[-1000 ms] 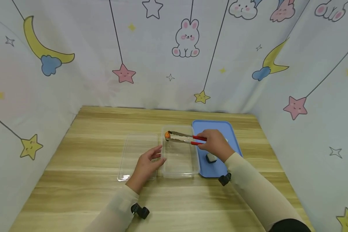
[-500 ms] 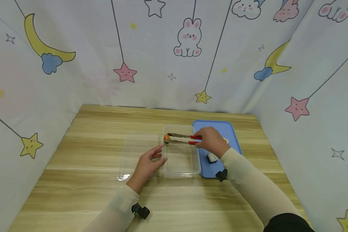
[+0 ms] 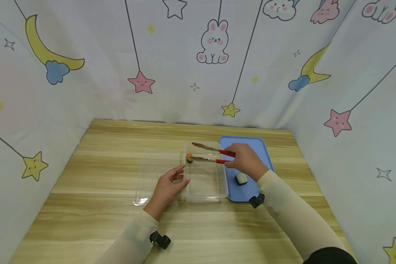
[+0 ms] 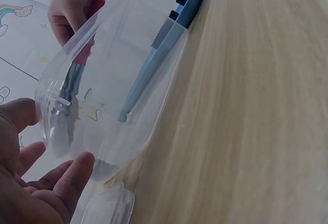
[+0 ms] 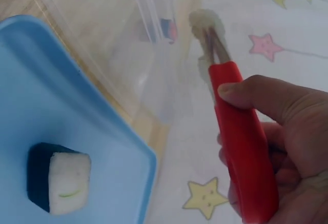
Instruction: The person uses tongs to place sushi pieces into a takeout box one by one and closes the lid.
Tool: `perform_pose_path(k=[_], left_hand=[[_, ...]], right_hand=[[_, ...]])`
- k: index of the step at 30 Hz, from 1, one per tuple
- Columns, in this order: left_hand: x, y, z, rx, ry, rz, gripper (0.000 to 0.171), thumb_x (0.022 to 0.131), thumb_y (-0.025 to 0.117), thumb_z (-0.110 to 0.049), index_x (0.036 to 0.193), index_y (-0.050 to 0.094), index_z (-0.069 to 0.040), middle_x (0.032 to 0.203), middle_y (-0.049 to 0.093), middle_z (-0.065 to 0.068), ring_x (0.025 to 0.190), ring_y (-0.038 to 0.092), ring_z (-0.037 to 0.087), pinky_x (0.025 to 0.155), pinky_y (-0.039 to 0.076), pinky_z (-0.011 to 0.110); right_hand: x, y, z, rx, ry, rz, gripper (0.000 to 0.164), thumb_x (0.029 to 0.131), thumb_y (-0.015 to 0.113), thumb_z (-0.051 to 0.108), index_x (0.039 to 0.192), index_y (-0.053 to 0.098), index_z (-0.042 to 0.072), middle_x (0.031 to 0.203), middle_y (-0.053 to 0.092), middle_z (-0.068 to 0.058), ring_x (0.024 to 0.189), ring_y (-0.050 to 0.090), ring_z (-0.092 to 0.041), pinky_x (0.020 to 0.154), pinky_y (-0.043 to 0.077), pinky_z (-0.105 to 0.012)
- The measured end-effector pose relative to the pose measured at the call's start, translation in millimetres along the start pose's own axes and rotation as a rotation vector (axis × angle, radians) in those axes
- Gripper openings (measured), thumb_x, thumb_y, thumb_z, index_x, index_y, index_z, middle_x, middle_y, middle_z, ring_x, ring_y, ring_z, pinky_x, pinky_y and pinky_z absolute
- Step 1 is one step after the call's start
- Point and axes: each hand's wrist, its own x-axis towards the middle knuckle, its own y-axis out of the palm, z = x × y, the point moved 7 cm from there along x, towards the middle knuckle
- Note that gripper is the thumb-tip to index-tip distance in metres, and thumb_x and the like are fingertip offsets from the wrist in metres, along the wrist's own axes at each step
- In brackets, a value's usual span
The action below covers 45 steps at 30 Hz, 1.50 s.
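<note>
Where the tongs [image 3: 211, 154] reach over the far end of the box [image 3: 205, 183], their two metal arms are spread apart, and a small orange piece [image 3: 189, 157] is seen at the tip of the nearer arm, down at the far left corner of the box. Red sleeves cover the handle end, which is gripped by the right hand [image 3: 245, 160] with the thumb curled over the top, as shown from the right wrist. Whether the orange piece is touched by the tip or merely lies beside it cannot be told; it looks to be resting on the box floor.

Clear plastic makes up the box, and nothing but the orange piece is made out inside it. Just left of it a clear lid [image 3: 155, 178] lies flat on the table [image 3: 95, 205]. The left hand [image 3: 166, 189] is held open with relaxed fingers, its fingertips at the near left wall of the box, and nothing is gripped by it.

Right of the box, touching it, a blue tray [image 3: 250, 145] is set, and on it one white roll with a dark wrap [image 3: 241, 178] lies near the right wrist. Much of the tray is hidden by the right hand. From the left wrist the tongs are seen only blurred through the box wall, and the orange piece is not made out there.
</note>
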Motion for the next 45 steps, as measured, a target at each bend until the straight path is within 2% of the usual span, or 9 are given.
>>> perform_pose_path(k=[6, 9, 13, 16, 20, 26, 31, 36, 45], left_hand=[[0.0, 2.5, 0.4, -0.008, -0.006, 0.003, 0.059, 0.091, 0.082, -0.015, 0.146, 0.061, -0.012, 0.135, 0.068, 0.015, 0.124, 0.065, 0.031, 0.096, 0.057, 0.045], [-0.2, 2.5, 0.0, -0.002, -0.005, 0.000, 0.060, 0.091, 0.081, -0.014, 0.147, 0.060, -0.011, 0.134, 0.068, 0.015, 0.123, 0.065, 0.032, 0.096, 0.056, 0.046], [-1.1, 1.8, 0.1, 0.014, -0.003, -0.008, 0.059, 0.091, 0.081, -0.015, 0.147, 0.060, -0.011, 0.133, 0.068, 0.017, 0.123, 0.065, 0.033, 0.097, 0.056, 0.048], [-2.5, 2.0, -0.1, 0.018, -0.004, -0.007, 0.059, 0.092, 0.081, -0.015, 0.147, 0.060, -0.011, 0.134, 0.068, 0.017, 0.123, 0.065, 0.033, 0.098, 0.055, 0.049], [-3.6, 2.7, -0.6, 0.021, -0.002, -0.002, 0.059, 0.092, 0.081, -0.015, 0.147, 0.060, -0.011, 0.135, 0.067, 0.017, 0.123, 0.064, 0.032, 0.098, 0.055, 0.050], [-2.6, 2.0, -1.3, 0.022, 0.006, -0.015, 0.058, 0.091, 0.081, -0.014, 0.146, 0.061, -0.010, 0.134, 0.067, 0.017, 0.122, 0.065, 0.033, 0.096, 0.056, 0.049], [-2.7, 1.6, -3.4, 0.019, 0.014, -0.011, 0.059, 0.092, 0.081, -0.016, 0.146, 0.060, -0.010, 0.141, 0.064, 0.015, 0.123, 0.065, 0.033, 0.096, 0.056, 0.049], [-2.9, 2.2, -1.9, 0.016, 0.007, 0.006, 0.059, 0.093, 0.080, -0.018, 0.148, 0.059, -0.010, 0.145, 0.061, 0.013, 0.126, 0.063, 0.032, 0.097, 0.056, 0.046], [-2.7, 2.5, -0.7, 0.021, -0.007, 0.003, 0.059, 0.094, 0.079, -0.017, 0.148, 0.058, -0.011, 0.139, 0.065, 0.016, 0.125, 0.063, 0.032, 0.097, 0.055, 0.049]], right_hand=[[-28.6, -18.9, -20.3, 0.033, -0.012, -0.105, 0.049, 0.085, 0.087, 0.023, 0.128, 0.072, 0.006, 0.110, 0.072, -0.010, 0.094, 0.064, -0.029, 0.078, 0.057, -0.043], [-46.3, -29.4, -38.4, 0.080, 0.037, -0.158, 0.050, 0.086, 0.087, 0.024, 0.130, 0.071, 0.006, 0.111, 0.071, -0.011, 0.093, 0.063, -0.029, 0.073, 0.056, -0.042], [-68.3, -40.3, -70.7, 0.120, 0.128, -0.196, 0.053, 0.088, 0.085, 0.025, 0.134, 0.068, 0.003, 0.122, 0.069, -0.017, 0.099, 0.064, -0.035, 0.078, 0.057, -0.047], [-84.4, -45.4, -97.4, 0.103, 0.187, -0.204, 0.056, 0.090, 0.084, 0.025, 0.136, 0.066, 0.000, 0.125, 0.067, -0.021, 0.103, 0.064, -0.037, 0.083, 0.058, -0.050], [-104.7, -48.0, -130.1, 0.072, 0.252, -0.196, 0.055, 0.090, 0.083, 0.025, 0.135, 0.065, -0.003, 0.120, 0.067, -0.024, 0.099, 0.064, -0.037, 0.082, 0.058, -0.051], [-126.6, -46.5, -163.3, 0.036, 0.319, -0.171, 0.055, 0.089, 0.084, 0.027, 0.130, 0.067, -0.006, 0.117, 0.069, -0.027, 0.094, 0.063, -0.036, 0.080, 0.057, -0.051], [-135.1, -46.3, -177.3, 0.025, 0.368, -0.162, 0.058, 0.088, 0.085, 0.029, 0.128, 0.067, -0.009, 0.114, 0.069, -0.029, 0.093, 0.064, -0.038, 0.077, 0.057, -0.050], [-132.5, -46.2, -182.1, 0.021, 0.403, -0.112, 0.061, 0.088, 0.085, 0.029, 0.130, 0.065, -0.010, 0.119, 0.066, -0.032, 0.098, 0.063, -0.041, 0.080, 0.055, -0.052], [-121.0, -52.4, -180.6, 0.019, 0.385, -0.013, 0.057, 0.088, 0.084, 0.027, 0.130, 0.068, -0.008, 0.113, 0.070, -0.027, 0.091, 0.062, -0.033, 0.075, 0.056, -0.044]])
